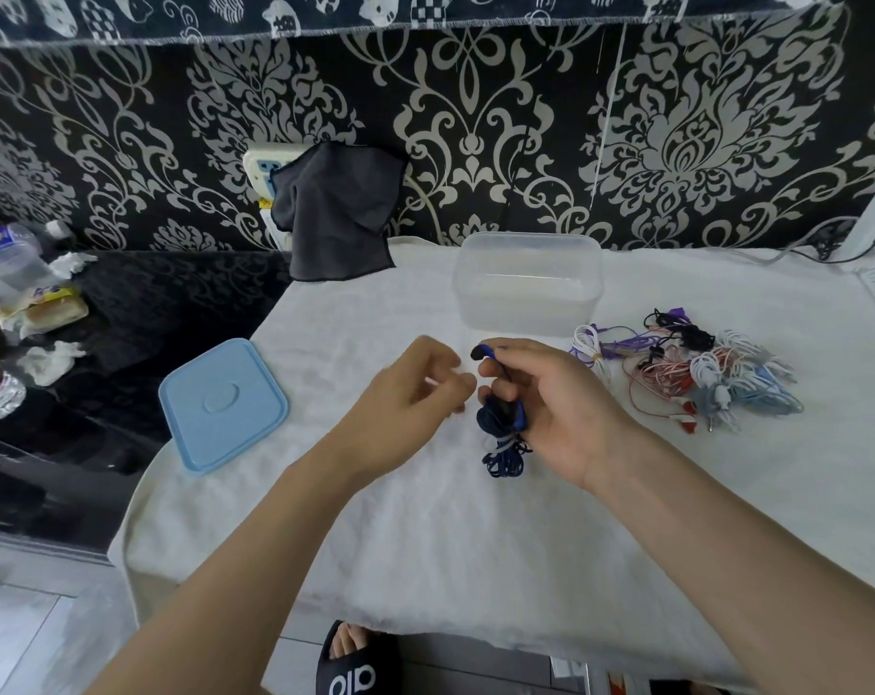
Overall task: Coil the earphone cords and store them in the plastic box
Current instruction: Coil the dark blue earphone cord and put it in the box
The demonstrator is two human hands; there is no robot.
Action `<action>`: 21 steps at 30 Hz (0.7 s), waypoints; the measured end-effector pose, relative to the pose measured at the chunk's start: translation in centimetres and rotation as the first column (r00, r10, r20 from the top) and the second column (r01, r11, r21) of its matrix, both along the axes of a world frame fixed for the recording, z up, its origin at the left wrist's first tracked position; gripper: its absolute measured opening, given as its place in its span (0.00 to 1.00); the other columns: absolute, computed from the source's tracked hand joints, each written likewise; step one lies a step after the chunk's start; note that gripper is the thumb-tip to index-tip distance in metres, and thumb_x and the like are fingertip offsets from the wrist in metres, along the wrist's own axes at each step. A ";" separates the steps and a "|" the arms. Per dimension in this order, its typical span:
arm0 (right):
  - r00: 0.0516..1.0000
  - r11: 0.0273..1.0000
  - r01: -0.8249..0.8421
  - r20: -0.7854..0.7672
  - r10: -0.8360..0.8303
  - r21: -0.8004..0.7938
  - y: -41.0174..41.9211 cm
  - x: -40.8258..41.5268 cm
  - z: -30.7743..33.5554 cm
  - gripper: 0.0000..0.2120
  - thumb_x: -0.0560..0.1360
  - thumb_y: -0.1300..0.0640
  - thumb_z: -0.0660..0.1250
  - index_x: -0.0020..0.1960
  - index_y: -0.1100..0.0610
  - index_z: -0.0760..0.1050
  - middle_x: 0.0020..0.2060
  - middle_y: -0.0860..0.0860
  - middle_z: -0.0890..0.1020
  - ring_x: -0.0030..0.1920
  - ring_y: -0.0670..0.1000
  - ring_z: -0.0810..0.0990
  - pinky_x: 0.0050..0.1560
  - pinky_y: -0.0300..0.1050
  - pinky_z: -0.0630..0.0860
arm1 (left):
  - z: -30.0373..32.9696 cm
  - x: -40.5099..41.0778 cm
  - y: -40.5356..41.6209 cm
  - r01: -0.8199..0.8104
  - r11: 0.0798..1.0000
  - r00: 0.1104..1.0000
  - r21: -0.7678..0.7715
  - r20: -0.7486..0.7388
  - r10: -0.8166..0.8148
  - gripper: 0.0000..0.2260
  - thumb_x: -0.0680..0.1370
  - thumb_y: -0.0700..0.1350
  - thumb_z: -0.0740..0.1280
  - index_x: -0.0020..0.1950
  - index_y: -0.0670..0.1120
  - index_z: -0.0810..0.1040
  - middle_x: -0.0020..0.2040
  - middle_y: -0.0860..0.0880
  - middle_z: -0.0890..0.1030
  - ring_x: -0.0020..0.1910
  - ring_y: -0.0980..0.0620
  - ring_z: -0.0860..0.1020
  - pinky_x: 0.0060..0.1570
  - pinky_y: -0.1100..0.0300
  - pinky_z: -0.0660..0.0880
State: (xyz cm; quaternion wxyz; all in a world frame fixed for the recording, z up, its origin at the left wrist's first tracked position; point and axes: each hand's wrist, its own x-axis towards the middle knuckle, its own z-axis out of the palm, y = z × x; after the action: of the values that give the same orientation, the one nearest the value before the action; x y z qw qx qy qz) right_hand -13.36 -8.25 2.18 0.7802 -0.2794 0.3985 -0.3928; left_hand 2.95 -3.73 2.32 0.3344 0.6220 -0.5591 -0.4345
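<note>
Right hand (550,408) pinching the tied blue earphone bundle (503,433) above the tabletop (425,544) before the plastic box (528,285), left hand (415,393) loosely curled, holding nothing; light, limp cord, likely best gripped at its tie.

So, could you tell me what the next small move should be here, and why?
Probably drop the blue coil into the box: it hangs already tied from the right hand, and the box stands open, with its lid off.

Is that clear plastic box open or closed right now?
Open. The plastic box has no cover on it; its blue lid lies flat on the white cloth, off to the left.
</note>
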 end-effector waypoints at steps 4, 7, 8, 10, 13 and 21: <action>0.999 1.000 0.026 0.029 -0.027 0.009 -0.1 -0.1 0.0 0.08 0.81 0.65 0.60 0.55 0.62 0.77 0.33 0.52 0.80 0.33 0.50 0.75 0.42 0.46 0.77 | -0.3 -0.9 0.2 0.130 0.969 0.986 0.211 -0.130 -0.104 0.14 0.77 0.51 0.65 0.61 0.49 0.74 0.58 0.51 0.82 0.56 0.54 0.83 0.66 0.49 0.76; 0.999 0.999 0.032 0.036 -0.032 -0.003 -0.1 -0.1 -0.1 0.07 0.81 0.64 0.60 0.53 0.59 0.78 0.37 0.53 0.81 0.37 0.51 0.78 0.39 0.48 0.76 | -0.4 -1.3 0.2 0.089 0.989 0.996 0.115 -0.043 -0.084 0.11 0.77 0.48 0.67 0.57 0.50 0.70 0.59 0.52 0.79 0.56 0.55 0.81 0.58 0.54 0.77; 0.998 0.999 0.049 0.034 -0.049 -0.002 -0.2 -0.1 -0.1 0.07 0.81 0.64 0.61 0.53 0.59 0.78 0.38 0.53 0.82 0.36 0.51 0.79 0.40 0.48 0.77 | -0.3 -1.3 0.2 0.070 0.996 0.997 0.047 0.023 -0.071 0.11 0.77 0.47 0.68 0.55 0.49 0.69 0.58 0.51 0.78 0.53 0.55 0.80 0.53 0.57 0.77; 0.995 0.996 0.089 0.050 -0.090 0.016 -0.3 -0.1 -0.2 0.07 0.81 0.64 0.61 0.52 0.59 0.77 0.39 0.54 0.82 0.37 0.51 0.80 0.41 0.48 0.77 | -0.4 -1.3 0.2 0.119 0.981 0.975 -0.154 0.207 -0.086 0.13 0.74 0.45 0.72 0.51 0.49 0.68 0.53 0.50 0.75 0.48 0.53 0.76 0.44 0.60 0.73; 0.988 0.992 0.119 0.092 -0.123 0.052 -0.4 -0.3 -0.3 0.06 0.81 0.65 0.61 0.52 0.59 0.76 0.39 0.55 0.82 0.34 0.50 0.80 0.41 0.49 0.80 | -1.0 -1.5 0.4 0.270 0.916 0.902 -0.297 0.411 -0.133 0.15 0.71 0.48 0.77 0.46 0.49 0.71 0.47 0.53 0.74 0.42 0.53 0.73 0.41 0.61 0.73; 0.989 0.989 0.146 0.011 -0.147 0.008 -0.3 -0.1 -0.4 0.09 0.80 0.65 0.62 0.59 0.61 0.76 0.43 0.58 0.82 0.38 0.55 0.80 0.38 0.47 0.77 | -1.3 -2.2 0.0 0.277 0.865 0.855 -0.419 0.518 -0.022 0.12 0.79 0.49 0.69 0.44 0.56 0.66 0.41 0.57 0.71 0.36 0.56 0.72 0.36 0.58 0.72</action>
State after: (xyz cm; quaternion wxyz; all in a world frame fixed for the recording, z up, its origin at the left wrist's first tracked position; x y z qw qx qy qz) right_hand -13.51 -8.60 1.78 0.7526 -0.2442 0.4149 -0.4492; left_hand 0.80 -3.68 0.99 0.2865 0.5629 -0.7638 -0.1329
